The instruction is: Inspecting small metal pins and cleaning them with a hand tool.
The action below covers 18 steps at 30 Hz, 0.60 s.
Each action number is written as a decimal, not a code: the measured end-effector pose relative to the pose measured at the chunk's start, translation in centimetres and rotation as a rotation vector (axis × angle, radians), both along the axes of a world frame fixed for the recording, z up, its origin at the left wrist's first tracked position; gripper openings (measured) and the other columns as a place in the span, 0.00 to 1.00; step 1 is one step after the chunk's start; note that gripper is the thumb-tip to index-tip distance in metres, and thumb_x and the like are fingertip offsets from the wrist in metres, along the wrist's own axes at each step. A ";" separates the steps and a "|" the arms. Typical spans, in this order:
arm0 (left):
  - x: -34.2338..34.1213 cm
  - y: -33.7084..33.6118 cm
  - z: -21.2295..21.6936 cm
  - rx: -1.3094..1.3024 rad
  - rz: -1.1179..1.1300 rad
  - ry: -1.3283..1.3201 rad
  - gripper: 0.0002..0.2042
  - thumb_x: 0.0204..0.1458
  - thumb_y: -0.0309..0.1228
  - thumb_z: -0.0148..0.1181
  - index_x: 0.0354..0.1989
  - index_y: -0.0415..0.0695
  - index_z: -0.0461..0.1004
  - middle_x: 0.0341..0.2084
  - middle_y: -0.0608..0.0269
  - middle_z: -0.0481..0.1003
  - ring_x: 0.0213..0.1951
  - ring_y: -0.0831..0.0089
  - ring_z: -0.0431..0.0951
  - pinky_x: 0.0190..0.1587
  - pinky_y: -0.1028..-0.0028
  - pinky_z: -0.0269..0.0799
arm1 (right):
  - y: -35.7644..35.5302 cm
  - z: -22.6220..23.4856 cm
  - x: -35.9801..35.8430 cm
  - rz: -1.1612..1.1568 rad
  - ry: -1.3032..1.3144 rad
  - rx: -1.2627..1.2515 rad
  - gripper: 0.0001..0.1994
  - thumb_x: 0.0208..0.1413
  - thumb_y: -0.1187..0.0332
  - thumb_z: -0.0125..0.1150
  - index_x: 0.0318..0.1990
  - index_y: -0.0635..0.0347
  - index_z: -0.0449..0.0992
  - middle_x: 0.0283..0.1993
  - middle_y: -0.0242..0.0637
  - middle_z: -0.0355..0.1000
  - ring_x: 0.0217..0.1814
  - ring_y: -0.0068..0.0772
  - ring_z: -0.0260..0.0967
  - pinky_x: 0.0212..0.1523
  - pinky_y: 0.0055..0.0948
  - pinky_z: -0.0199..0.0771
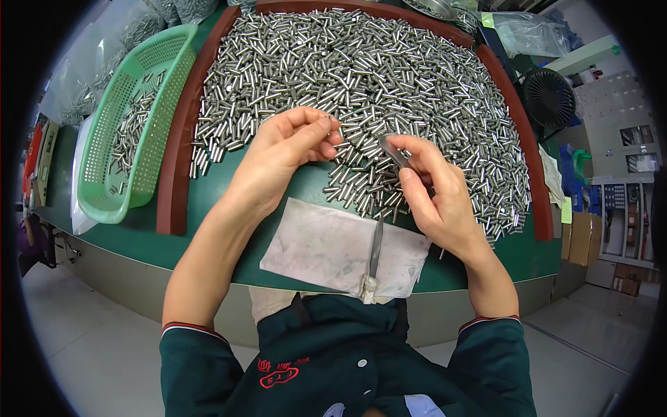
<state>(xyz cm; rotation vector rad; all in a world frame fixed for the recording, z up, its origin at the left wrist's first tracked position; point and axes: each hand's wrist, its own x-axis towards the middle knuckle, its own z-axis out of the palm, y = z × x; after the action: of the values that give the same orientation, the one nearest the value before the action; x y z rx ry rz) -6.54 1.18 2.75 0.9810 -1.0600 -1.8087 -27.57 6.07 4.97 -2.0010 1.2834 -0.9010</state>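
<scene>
Metal pins (361, 76) lie heaped on the green table (210, 182); the right hand (441, 198) grips a flat metal tool (394, 151), the left hand (286, 147) has its fingertips pinched, though whether around anything I cannot tell

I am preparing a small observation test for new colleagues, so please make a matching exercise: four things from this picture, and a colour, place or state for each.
Things:
1. basket
2. fan
3. cloth
4. right hand

Descriptions:
a. holding a thin metal piece
b. green, full of small holes
c. black and round
d. underneath a long tool

Pairs: 1-b, 2-c, 3-d, 4-a
</scene>
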 end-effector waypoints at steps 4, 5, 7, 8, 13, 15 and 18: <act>-0.2 0.3 0.2 -0.018 -0.033 -0.055 0.08 0.54 0.30 0.53 0.38 0.38 0.70 0.28 0.66 0.73 0.28 0.83 0.72 0.36 0.83 0.69 | 0.0 -0.1 0.1 -0.025 -0.005 -0.036 0.15 0.49 0.78 0.49 0.46 0.64 0.67 0.25 0.42 0.69 0.19 0.33 0.66 0.21 0.28 0.64; -0.3 0.4 0.2 -0.018 -0.034 -0.058 0.08 0.54 0.30 0.53 0.38 0.38 0.70 0.28 0.66 0.73 0.28 0.83 0.72 0.36 0.83 0.69 | 0.0 0.0 0.1 -0.029 0.005 -0.045 0.15 0.49 0.78 0.50 0.46 0.64 0.68 0.27 0.42 0.70 0.20 0.35 0.67 0.22 0.30 0.65; -0.6 0.6 0.0 0.000 -0.070 -0.071 0.08 0.53 0.30 0.53 0.38 0.38 0.71 0.27 0.65 0.73 0.27 0.82 0.72 0.35 0.83 0.70 | -0.4 -0.9 0.2 0.001 0.013 -0.180 0.15 0.49 0.78 0.50 0.46 0.63 0.68 0.28 0.42 0.70 0.21 0.36 0.67 0.23 0.31 0.66; -0.6 0.7 -0.3 -0.003 -0.092 -0.048 0.08 0.53 0.29 0.54 0.37 0.38 0.72 0.27 0.65 0.73 0.27 0.82 0.73 0.34 0.83 0.70 | -0.5 -1.2 0.2 0.032 0.024 -0.313 0.15 0.49 0.78 0.51 0.47 0.61 0.69 0.29 0.41 0.69 0.22 0.38 0.67 0.23 0.32 0.66; -0.6 0.9 -0.4 0.014 -0.117 -0.074 0.07 0.52 0.29 0.54 0.36 0.38 0.72 0.26 0.64 0.73 0.27 0.81 0.72 0.33 0.82 0.69 | -0.1 -0.7 0.4 0.001 0.144 -0.234 0.17 0.48 0.77 0.53 0.48 0.57 0.71 0.24 0.40 0.65 0.22 0.41 0.66 0.22 0.34 0.66; -0.7 0.9 -0.3 0.011 -0.121 -0.079 0.07 0.53 0.28 0.54 0.36 0.38 0.71 0.26 0.64 0.73 0.27 0.81 0.73 0.33 0.83 0.69 | -0.1 -0.6 0.2 0.048 0.202 -0.225 0.18 0.48 0.81 0.51 0.48 0.60 0.71 0.25 0.40 0.67 0.22 0.34 0.65 0.22 0.29 0.65; -0.7 0.8 -0.2 0.009 -0.105 -0.073 0.07 0.53 0.28 0.54 0.36 0.38 0.71 0.26 0.63 0.74 0.26 0.80 0.73 0.33 0.82 0.70 | 0.0 -0.9 0.3 0.033 0.178 -0.234 0.17 0.48 0.80 0.52 0.48 0.59 0.71 0.23 0.40 0.65 0.21 0.35 0.64 0.22 0.30 0.64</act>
<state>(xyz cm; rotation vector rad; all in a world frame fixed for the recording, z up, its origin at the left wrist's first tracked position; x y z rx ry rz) -7.29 2.01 2.55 1.0201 -1.1681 -1.8765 -27.31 6.08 4.07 -2.3221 1.2849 -0.9095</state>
